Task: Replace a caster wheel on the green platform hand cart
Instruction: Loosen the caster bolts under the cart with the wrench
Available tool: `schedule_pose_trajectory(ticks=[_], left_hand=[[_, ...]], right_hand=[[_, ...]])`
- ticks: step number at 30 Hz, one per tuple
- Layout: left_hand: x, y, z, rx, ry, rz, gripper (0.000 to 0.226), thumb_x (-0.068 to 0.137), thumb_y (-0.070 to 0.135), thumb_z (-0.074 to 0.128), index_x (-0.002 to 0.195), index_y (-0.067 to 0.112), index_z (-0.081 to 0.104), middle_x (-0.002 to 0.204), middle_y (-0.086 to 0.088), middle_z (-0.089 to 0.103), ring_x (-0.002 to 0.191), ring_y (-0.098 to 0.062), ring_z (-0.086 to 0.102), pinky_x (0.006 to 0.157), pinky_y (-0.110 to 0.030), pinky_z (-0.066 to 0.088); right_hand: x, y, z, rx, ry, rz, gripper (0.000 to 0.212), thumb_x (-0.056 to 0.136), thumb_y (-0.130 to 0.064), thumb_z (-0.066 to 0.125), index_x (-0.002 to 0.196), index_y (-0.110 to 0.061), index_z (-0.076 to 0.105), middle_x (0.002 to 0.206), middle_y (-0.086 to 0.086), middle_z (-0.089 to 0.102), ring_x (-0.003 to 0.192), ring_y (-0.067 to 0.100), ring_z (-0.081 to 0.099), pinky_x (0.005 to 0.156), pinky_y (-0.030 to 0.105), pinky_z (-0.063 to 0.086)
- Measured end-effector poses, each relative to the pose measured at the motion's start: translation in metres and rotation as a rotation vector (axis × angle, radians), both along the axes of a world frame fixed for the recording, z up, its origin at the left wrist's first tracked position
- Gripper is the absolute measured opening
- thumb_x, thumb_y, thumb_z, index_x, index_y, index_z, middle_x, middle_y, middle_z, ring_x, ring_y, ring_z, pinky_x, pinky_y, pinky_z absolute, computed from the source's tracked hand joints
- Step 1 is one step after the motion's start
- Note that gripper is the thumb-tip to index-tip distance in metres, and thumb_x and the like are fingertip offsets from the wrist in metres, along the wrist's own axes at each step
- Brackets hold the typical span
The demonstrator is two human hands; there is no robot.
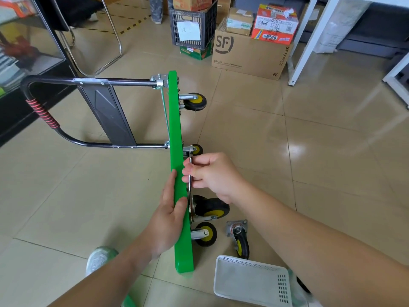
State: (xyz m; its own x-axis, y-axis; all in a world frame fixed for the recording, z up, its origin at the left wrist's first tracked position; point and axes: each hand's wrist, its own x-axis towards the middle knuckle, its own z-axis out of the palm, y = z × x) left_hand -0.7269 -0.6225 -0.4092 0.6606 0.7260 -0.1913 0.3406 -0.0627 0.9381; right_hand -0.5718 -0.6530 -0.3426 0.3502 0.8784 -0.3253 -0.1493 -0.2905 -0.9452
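Handle (42, 114) stretched left from the green platform (177, 138), which stood on edge on the tiled floor. The left hand (170, 209) gripped the platform's upper rim, thumb wrapped over it. Just right, the right hand (212, 176) pinched a metal wrench (190, 159) that reached a mounted caster (195, 149). Further right, a loose caster (240, 240) lay beside a white basket (247, 278).
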Motion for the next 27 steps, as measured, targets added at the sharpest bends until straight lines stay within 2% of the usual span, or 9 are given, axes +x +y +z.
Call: schedule_pose_trajectory(ticks=[5,8,12,14,18,21,23,25,27], left_hand=[[0.000,0.001,-0.001,-0.002,-0.011,0.001,0.065,0.108,0.017,0.037,0.157,0.047,0.007,0.162,0.018,0.024,0.149,-0.001,0.024,0.125,-0.033,0.019],[0.000,-0.001,0.001,-0.007,-0.025,0.009,0.064,0.108,0.015,0.037,0.157,0.044,0.009,0.160,0.020,0.024,0.147,0.002,0.023,0.120,-0.019,0.017],[0.000,-0.001,-0.002,0.001,-0.021,0.005,0.062,0.109,0.015,0.036,0.157,0.043,0.008,0.159,0.022,0.023,0.147,0.005,0.021,0.110,-0.003,0.015],[0.001,-0.001,-0.002,-0.001,-0.032,0.008,0.061,0.109,0.018,0.037,0.157,0.043,0.009,0.159,0.023,0.023,0.147,0.006,0.021,0.112,-0.005,0.016],[0.000,0.000,-0.003,-0.019,-0.059,0.015,0.060,0.108,0.025,0.039,0.157,0.043,0.009,0.160,0.015,0.029,0.146,0.000,0.029,0.120,-0.020,0.021],[-0.001,0.000,-0.003,-0.056,-0.067,0.013,0.062,0.100,0.041,0.044,0.149,0.057,0.010,0.157,0.011,0.035,0.139,-0.004,0.041,0.121,-0.030,0.028],[-0.001,0.001,-0.005,-0.056,-0.069,0.013,0.063,0.092,0.041,0.040,0.142,0.064,0.011,0.158,0.012,0.033,0.139,-0.002,0.040,0.121,-0.029,0.027],[0.000,0.000,-0.006,-0.027,-0.055,0.004,0.059,0.101,0.034,0.039,0.144,0.060,0.008,0.160,0.015,0.026,0.142,0.000,0.033,0.119,-0.016,0.020],[0.000,0.000,-0.005,0.011,-0.033,0.004,0.059,0.108,0.020,0.037,0.147,0.053,0.007,0.159,0.018,0.022,0.140,0.005,0.028,0.105,0.002,0.017]], right_hand=[[-0.010,-0.005,-0.008,-0.001,-0.043,0.022,0.018,0.093,-0.007,0.069,0.091,-0.024,0.071,0.089,-0.001,0.075,0.085,0.014,0.075,0.084,0.032,0.061],[-0.015,-0.016,-0.016,0.027,-0.027,-0.050,0.015,0.094,-0.007,0.068,0.093,-0.022,0.072,0.089,0.003,0.076,0.088,0.016,0.075,0.083,0.031,0.061],[-0.020,-0.022,-0.016,0.064,-0.109,-0.023,0.026,0.093,-0.008,0.070,0.082,-0.030,0.077,0.086,0.001,0.078,0.092,0.019,0.075,0.092,0.041,0.059],[-0.023,-0.026,-0.015,0.092,-0.131,-0.011,0.030,0.091,-0.009,0.071,0.080,-0.035,0.078,0.088,-0.002,0.078,0.094,0.017,0.075,0.096,0.039,0.057],[-0.032,-0.051,-0.010,0.181,-0.171,-0.006,0.029,0.091,-0.003,0.070,0.082,-0.030,0.075,0.086,-0.013,0.076,0.089,0.001,0.071,0.088,0.018,0.053],[-0.046,-0.079,-0.018,0.274,-0.356,0.000,0.029,0.089,-0.002,0.063,0.085,-0.028,0.074,0.088,-0.017,0.074,0.088,0.001,0.069,0.085,0.020,0.054],[-0.059,-0.096,-0.033,0.374,-0.553,-0.033,0.032,0.084,-0.005,0.054,0.094,-0.030,0.071,0.099,-0.018,0.073,0.095,0.004,0.071,0.084,0.027,0.058],[-0.070,-0.113,-0.051,0.463,-0.631,-0.033,0.036,0.082,-0.001,0.050,0.095,-0.028,0.069,0.109,-0.017,0.071,0.108,0.009,0.070,0.082,0.038,0.061],[-0.077,-0.125,-0.067,0.536,-0.669,-0.043,0.034,0.083,0.007,0.052,0.094,-0.021,0.068,0.114,-0.014,0.070,0.116,0.013,0.067,0.081,0.040,0.062]])
